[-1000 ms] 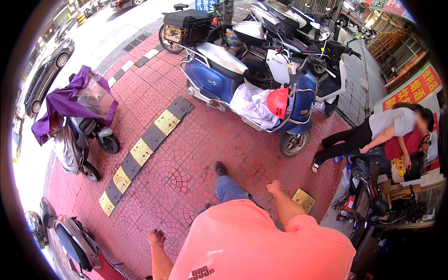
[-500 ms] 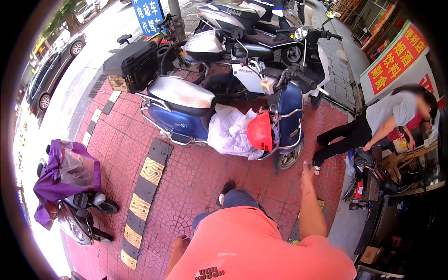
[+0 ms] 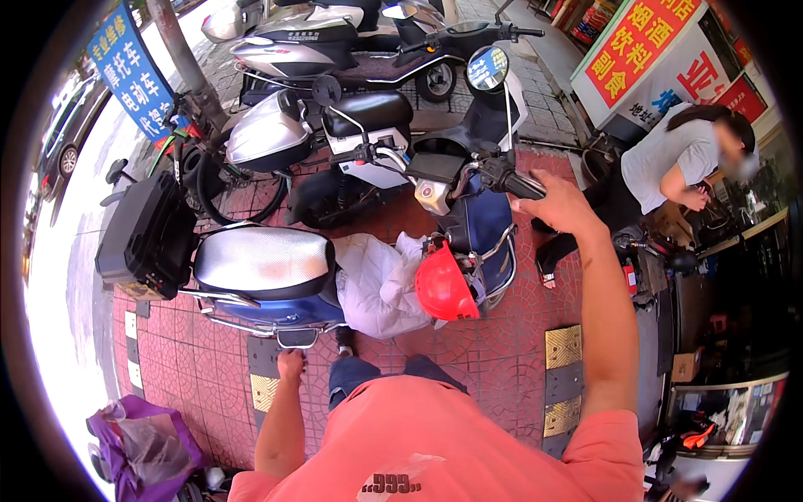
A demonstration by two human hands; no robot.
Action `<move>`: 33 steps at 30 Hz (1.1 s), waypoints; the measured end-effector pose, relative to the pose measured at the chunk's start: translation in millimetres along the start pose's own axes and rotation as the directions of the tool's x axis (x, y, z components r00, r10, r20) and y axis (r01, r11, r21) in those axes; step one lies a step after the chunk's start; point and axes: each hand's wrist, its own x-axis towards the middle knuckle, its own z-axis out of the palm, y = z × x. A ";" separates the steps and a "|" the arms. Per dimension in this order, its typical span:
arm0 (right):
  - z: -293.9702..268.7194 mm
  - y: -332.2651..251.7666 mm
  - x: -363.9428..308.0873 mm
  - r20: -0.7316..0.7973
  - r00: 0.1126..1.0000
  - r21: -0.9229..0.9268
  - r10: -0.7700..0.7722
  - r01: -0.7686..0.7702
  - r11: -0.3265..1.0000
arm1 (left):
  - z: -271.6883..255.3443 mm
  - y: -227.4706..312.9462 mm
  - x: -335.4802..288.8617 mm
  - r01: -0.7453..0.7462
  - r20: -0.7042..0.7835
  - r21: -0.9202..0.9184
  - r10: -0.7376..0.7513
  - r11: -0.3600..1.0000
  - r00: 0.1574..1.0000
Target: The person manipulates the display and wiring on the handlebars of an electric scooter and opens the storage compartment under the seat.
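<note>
Head view: blue scooter with chrome rails (image 3: pixel 268 310) stands crosswise ahead of the person, on red patterned paving (image 3: pixel 493 360). Right hand (image 3: pixel 567 206) raised at the outer end of the scooter's black handlebar grip (image 3: pixel 520 183); fingers partly bent about that end, firmness of hold cannot be told. Left hand (image 3: pixel 290 366) low, just beside the small chrome-framed footrest (image 3: pixel 297 338); fingers loosely curled, cannot tell if they hold anything. Pale lilac quilted cloth (image 3: pixel 376 284) lies between the silver-topped seat (image 3: pixel 263 259) and the scooter's front; glossy red helmet (image 3: pixel 445 286) at its right edge. Black boxy rear case (image 3: pixel 149 238) behind the seat. Another person in grey T-shirt (image 3: pixel 673 163) stands farther right.
</note>
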 end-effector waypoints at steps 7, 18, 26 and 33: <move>-27.5 -51.0 11.7 0.185 0.956 -0.326 0.229 -0.161 0.931 | 101.6 262.7 87.5 -0.612 0.308 0.529 0.539 0.588 0.784; -13.8 -73.8 50.2 0.141 0.921 -0.467 0.363 -0.262 0.845 | 246.3 556.3 210.0 -0.945 0.857 0.256 0.501 -0.205 0.123; -9.9 -66.6 46.5 0.170 0.882 -0.401 0.439 -0.345 0.849 | 283.0 564.1 216.0 -0.983 0.925 0.166 0.332 0.079 0.183; 1.4 -65.2 43.4 -0.004 0.947 -0.421 0.322 -0.294 0.858 | 278.6 557.9 215.0 -0.990 0.903 0.127 0.407 0.058 0.140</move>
